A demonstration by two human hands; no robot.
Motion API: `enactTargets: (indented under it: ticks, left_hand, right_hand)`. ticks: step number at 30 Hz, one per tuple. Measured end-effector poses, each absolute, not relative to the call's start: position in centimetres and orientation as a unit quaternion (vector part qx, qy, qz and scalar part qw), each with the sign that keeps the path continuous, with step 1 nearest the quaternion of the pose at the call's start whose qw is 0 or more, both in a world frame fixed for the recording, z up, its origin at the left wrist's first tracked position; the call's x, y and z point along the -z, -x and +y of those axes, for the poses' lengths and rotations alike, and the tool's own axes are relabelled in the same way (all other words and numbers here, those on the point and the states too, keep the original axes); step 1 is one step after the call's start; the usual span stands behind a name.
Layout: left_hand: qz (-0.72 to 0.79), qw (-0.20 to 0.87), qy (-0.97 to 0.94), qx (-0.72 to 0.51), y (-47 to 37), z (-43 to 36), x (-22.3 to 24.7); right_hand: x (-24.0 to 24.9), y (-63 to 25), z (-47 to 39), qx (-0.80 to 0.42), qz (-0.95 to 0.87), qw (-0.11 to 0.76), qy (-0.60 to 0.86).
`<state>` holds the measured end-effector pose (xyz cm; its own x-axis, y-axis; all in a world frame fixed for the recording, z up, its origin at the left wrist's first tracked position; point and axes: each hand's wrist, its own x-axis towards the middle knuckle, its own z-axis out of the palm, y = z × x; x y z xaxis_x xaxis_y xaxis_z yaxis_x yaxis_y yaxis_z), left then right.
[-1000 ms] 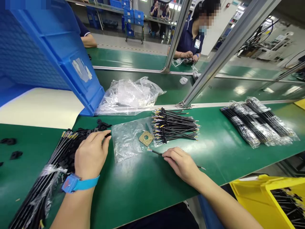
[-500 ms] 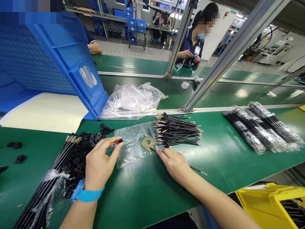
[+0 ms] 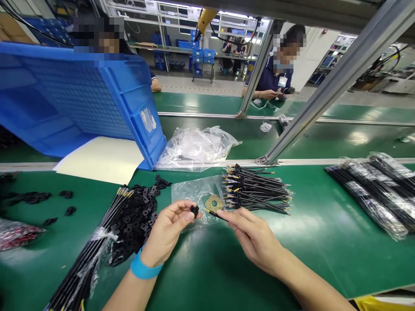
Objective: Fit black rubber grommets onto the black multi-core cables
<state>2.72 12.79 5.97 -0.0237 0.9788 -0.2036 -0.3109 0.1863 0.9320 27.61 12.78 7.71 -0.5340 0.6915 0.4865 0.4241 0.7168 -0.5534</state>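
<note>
My left hand (image 3: 171, 226), with a blue band at the wrist, pinches a small black clip (image 3: 194, 210). Between the fingers of my right hand (image 3: 256, 237) is a black cable (image 3: 216, 214), its coloured wire ends pointing at the clip with a small gap between. Behind them a tan square piece with a round hole (image 3: 220, 204) lies on a clear plastic bag (image 3: 184, 190). A pile of short black cables (image 3: 259, 190) is just beyond my right hand. Left of my left hand are a heap of black clips (image 3: 132, 224) and a tied bundle of cables (image 3: 94, 246).
A blue crate (image 3: 129, 99) stands tilted at the left over a cream sheet (image 3: 103, 160). Crumpled plastic bags (image 3: 201, 147) lie at the rail. Wrapped cable bundles (image 3: 372, 194) are at the right. A metal post (image 3: 324, 90) slants across; a co-worker (image 3: 275, 73) sits beyond.
My left hand has turned so the clip shows more. My right hand has lifted from beside the cable pile, bringing the cable's end close to the clip. The view has shifted left.
</note>
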Motion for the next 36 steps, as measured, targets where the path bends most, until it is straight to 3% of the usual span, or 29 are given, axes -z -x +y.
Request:
enactTargets:
  ticks: [8,16,23,31,36]
  left_hand:
    - [0.477,0.617,-0.33,-0.532,-2.9,12.5,-6.5]
    - [0.553,0.498,-0.478,-0.466,-1.9,12.2,-5.8]
    - [0.504,0.399,-0.655,-0.396,-1.7,12.2,-6.2]
    - [0.515,0.471,-0.581,-0.419,-3.5,11.8,-5.3]
    - [0.465,0.385,-0.666,-0.438,-3.7,11.7,-5.4]
  right_hand:
    - [-6.1,-27.1,11.8,-0.072,-0.871,0.356,0.33]
    - [-6.6,-28.0,11.4,-0.028,-0.887,0.315,0.335]
    - [-6.8,-28.4,11.8,-0.108,-0.874,0.331,0.34]
    - [-5.9,-27.5,11.3,0.027,-0.867,0.381,0.32]
    - [-6.1,-27.2,11.3,-0.08,-0.852,0.394,0.336]
